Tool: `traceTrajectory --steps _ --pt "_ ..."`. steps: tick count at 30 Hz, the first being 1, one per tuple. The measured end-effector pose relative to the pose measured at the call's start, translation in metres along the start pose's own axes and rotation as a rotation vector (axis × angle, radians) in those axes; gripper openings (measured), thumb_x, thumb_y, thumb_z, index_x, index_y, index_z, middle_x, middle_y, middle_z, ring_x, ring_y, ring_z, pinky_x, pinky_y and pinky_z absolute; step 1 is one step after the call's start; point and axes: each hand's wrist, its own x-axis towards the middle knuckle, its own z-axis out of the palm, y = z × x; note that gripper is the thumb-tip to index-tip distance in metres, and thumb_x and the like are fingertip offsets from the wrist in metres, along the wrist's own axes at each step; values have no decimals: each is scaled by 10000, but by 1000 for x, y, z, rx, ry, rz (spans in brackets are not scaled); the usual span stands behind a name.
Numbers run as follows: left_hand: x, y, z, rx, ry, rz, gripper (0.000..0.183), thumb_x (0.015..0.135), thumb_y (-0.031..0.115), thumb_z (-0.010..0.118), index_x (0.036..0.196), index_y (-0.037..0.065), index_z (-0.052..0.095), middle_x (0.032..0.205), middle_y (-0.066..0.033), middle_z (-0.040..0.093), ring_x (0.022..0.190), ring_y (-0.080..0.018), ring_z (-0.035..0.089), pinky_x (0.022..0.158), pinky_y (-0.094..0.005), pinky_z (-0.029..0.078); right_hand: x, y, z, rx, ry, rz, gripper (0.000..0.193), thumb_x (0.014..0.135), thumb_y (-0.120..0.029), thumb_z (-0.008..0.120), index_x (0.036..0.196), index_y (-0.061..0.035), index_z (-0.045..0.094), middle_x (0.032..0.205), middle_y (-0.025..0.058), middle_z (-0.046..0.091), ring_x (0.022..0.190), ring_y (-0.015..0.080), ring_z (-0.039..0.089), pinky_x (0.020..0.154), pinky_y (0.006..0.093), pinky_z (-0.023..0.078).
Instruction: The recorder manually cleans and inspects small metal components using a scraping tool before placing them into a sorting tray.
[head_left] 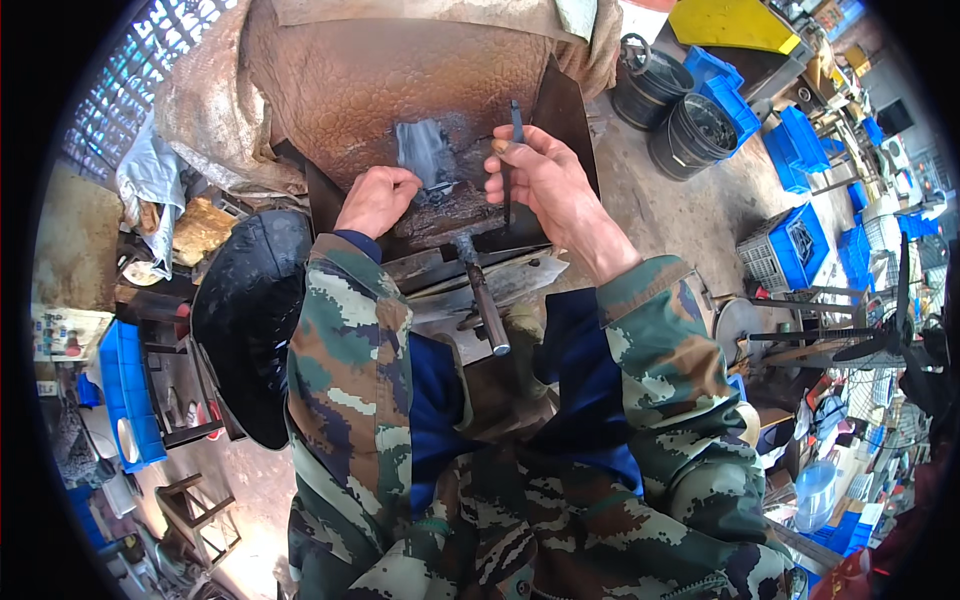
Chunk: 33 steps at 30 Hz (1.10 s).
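Note:
My right hand (545,180) grips a thin dark metal rod (515,125) that stands nearly upright above a rusty metal work plate (470,205). My left hand (377,198) is closed in a fist and rests on the plate beside a small dark metal piece (440,190). A shiny ground patch (422,148) shows on the surface just beyond the left hand. A steel handle (485,300) sticks out from under the plate toward me. Both forearms wear camouflage sleeves.
A brown textured sheet (370,80) lies behind the plate. A black round seat (250,300) is at my left. Two black buckets (675,110) and several blue crates (790,140) stand at the right. A blue crate (125,390) and small stools are lower left.

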Motion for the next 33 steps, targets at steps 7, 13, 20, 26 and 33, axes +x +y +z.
traceTrajectory --steps 7,13,20,26,33 --pt "-7 -5 -8 -39 19 -84 261 887 220 651 1055 39 737 999 -197 729 991 -336 701 886 -377 514 -9 6 -1 -70 -70 0 194 981 -149 593 1130 -29 565 752 -3 519 537 70 420 503 252 409" --pt "-7 -9 -11 2 39 -119 285 893 264 640 1052 50 742 1013 -174 733 1005 -312 693 899 -369 505 -29 17 -7 -104 -83 16 133 976 -150 575 1045 -38 594 728 1 533 515 62 439 473 247 412" --pt "-4 -24 -8 4 52 -214 311 888 298 628 1009 36 744 898 -130 741 879 -277 708 845 -358 518 -66 43 -11 -782 -265 -180 210 934 -37 532 1122 -6 621 954 85 686 810 218 681 682 337 552" --pt "-4 -22 -11 58 94 -191 292 877 290 632 1003 50 739 881 -153 726 868 -295 706 822 -374 518 -86 64 -18 -1101 -544 -619 434 747 96 545 1152 -38 621 1257 127 614 1144 374 601 944 432 518" --pt "-8 -5 -10 31 135 -224 294 890 308 637 1007 59 741 970 -180 727 984 -353 690 873 -413 509 -89 70 -18 -1225 -536 -587 510 724 131 544 1194 -60 597 1354 81 567 1164 357 597 900 438 555"
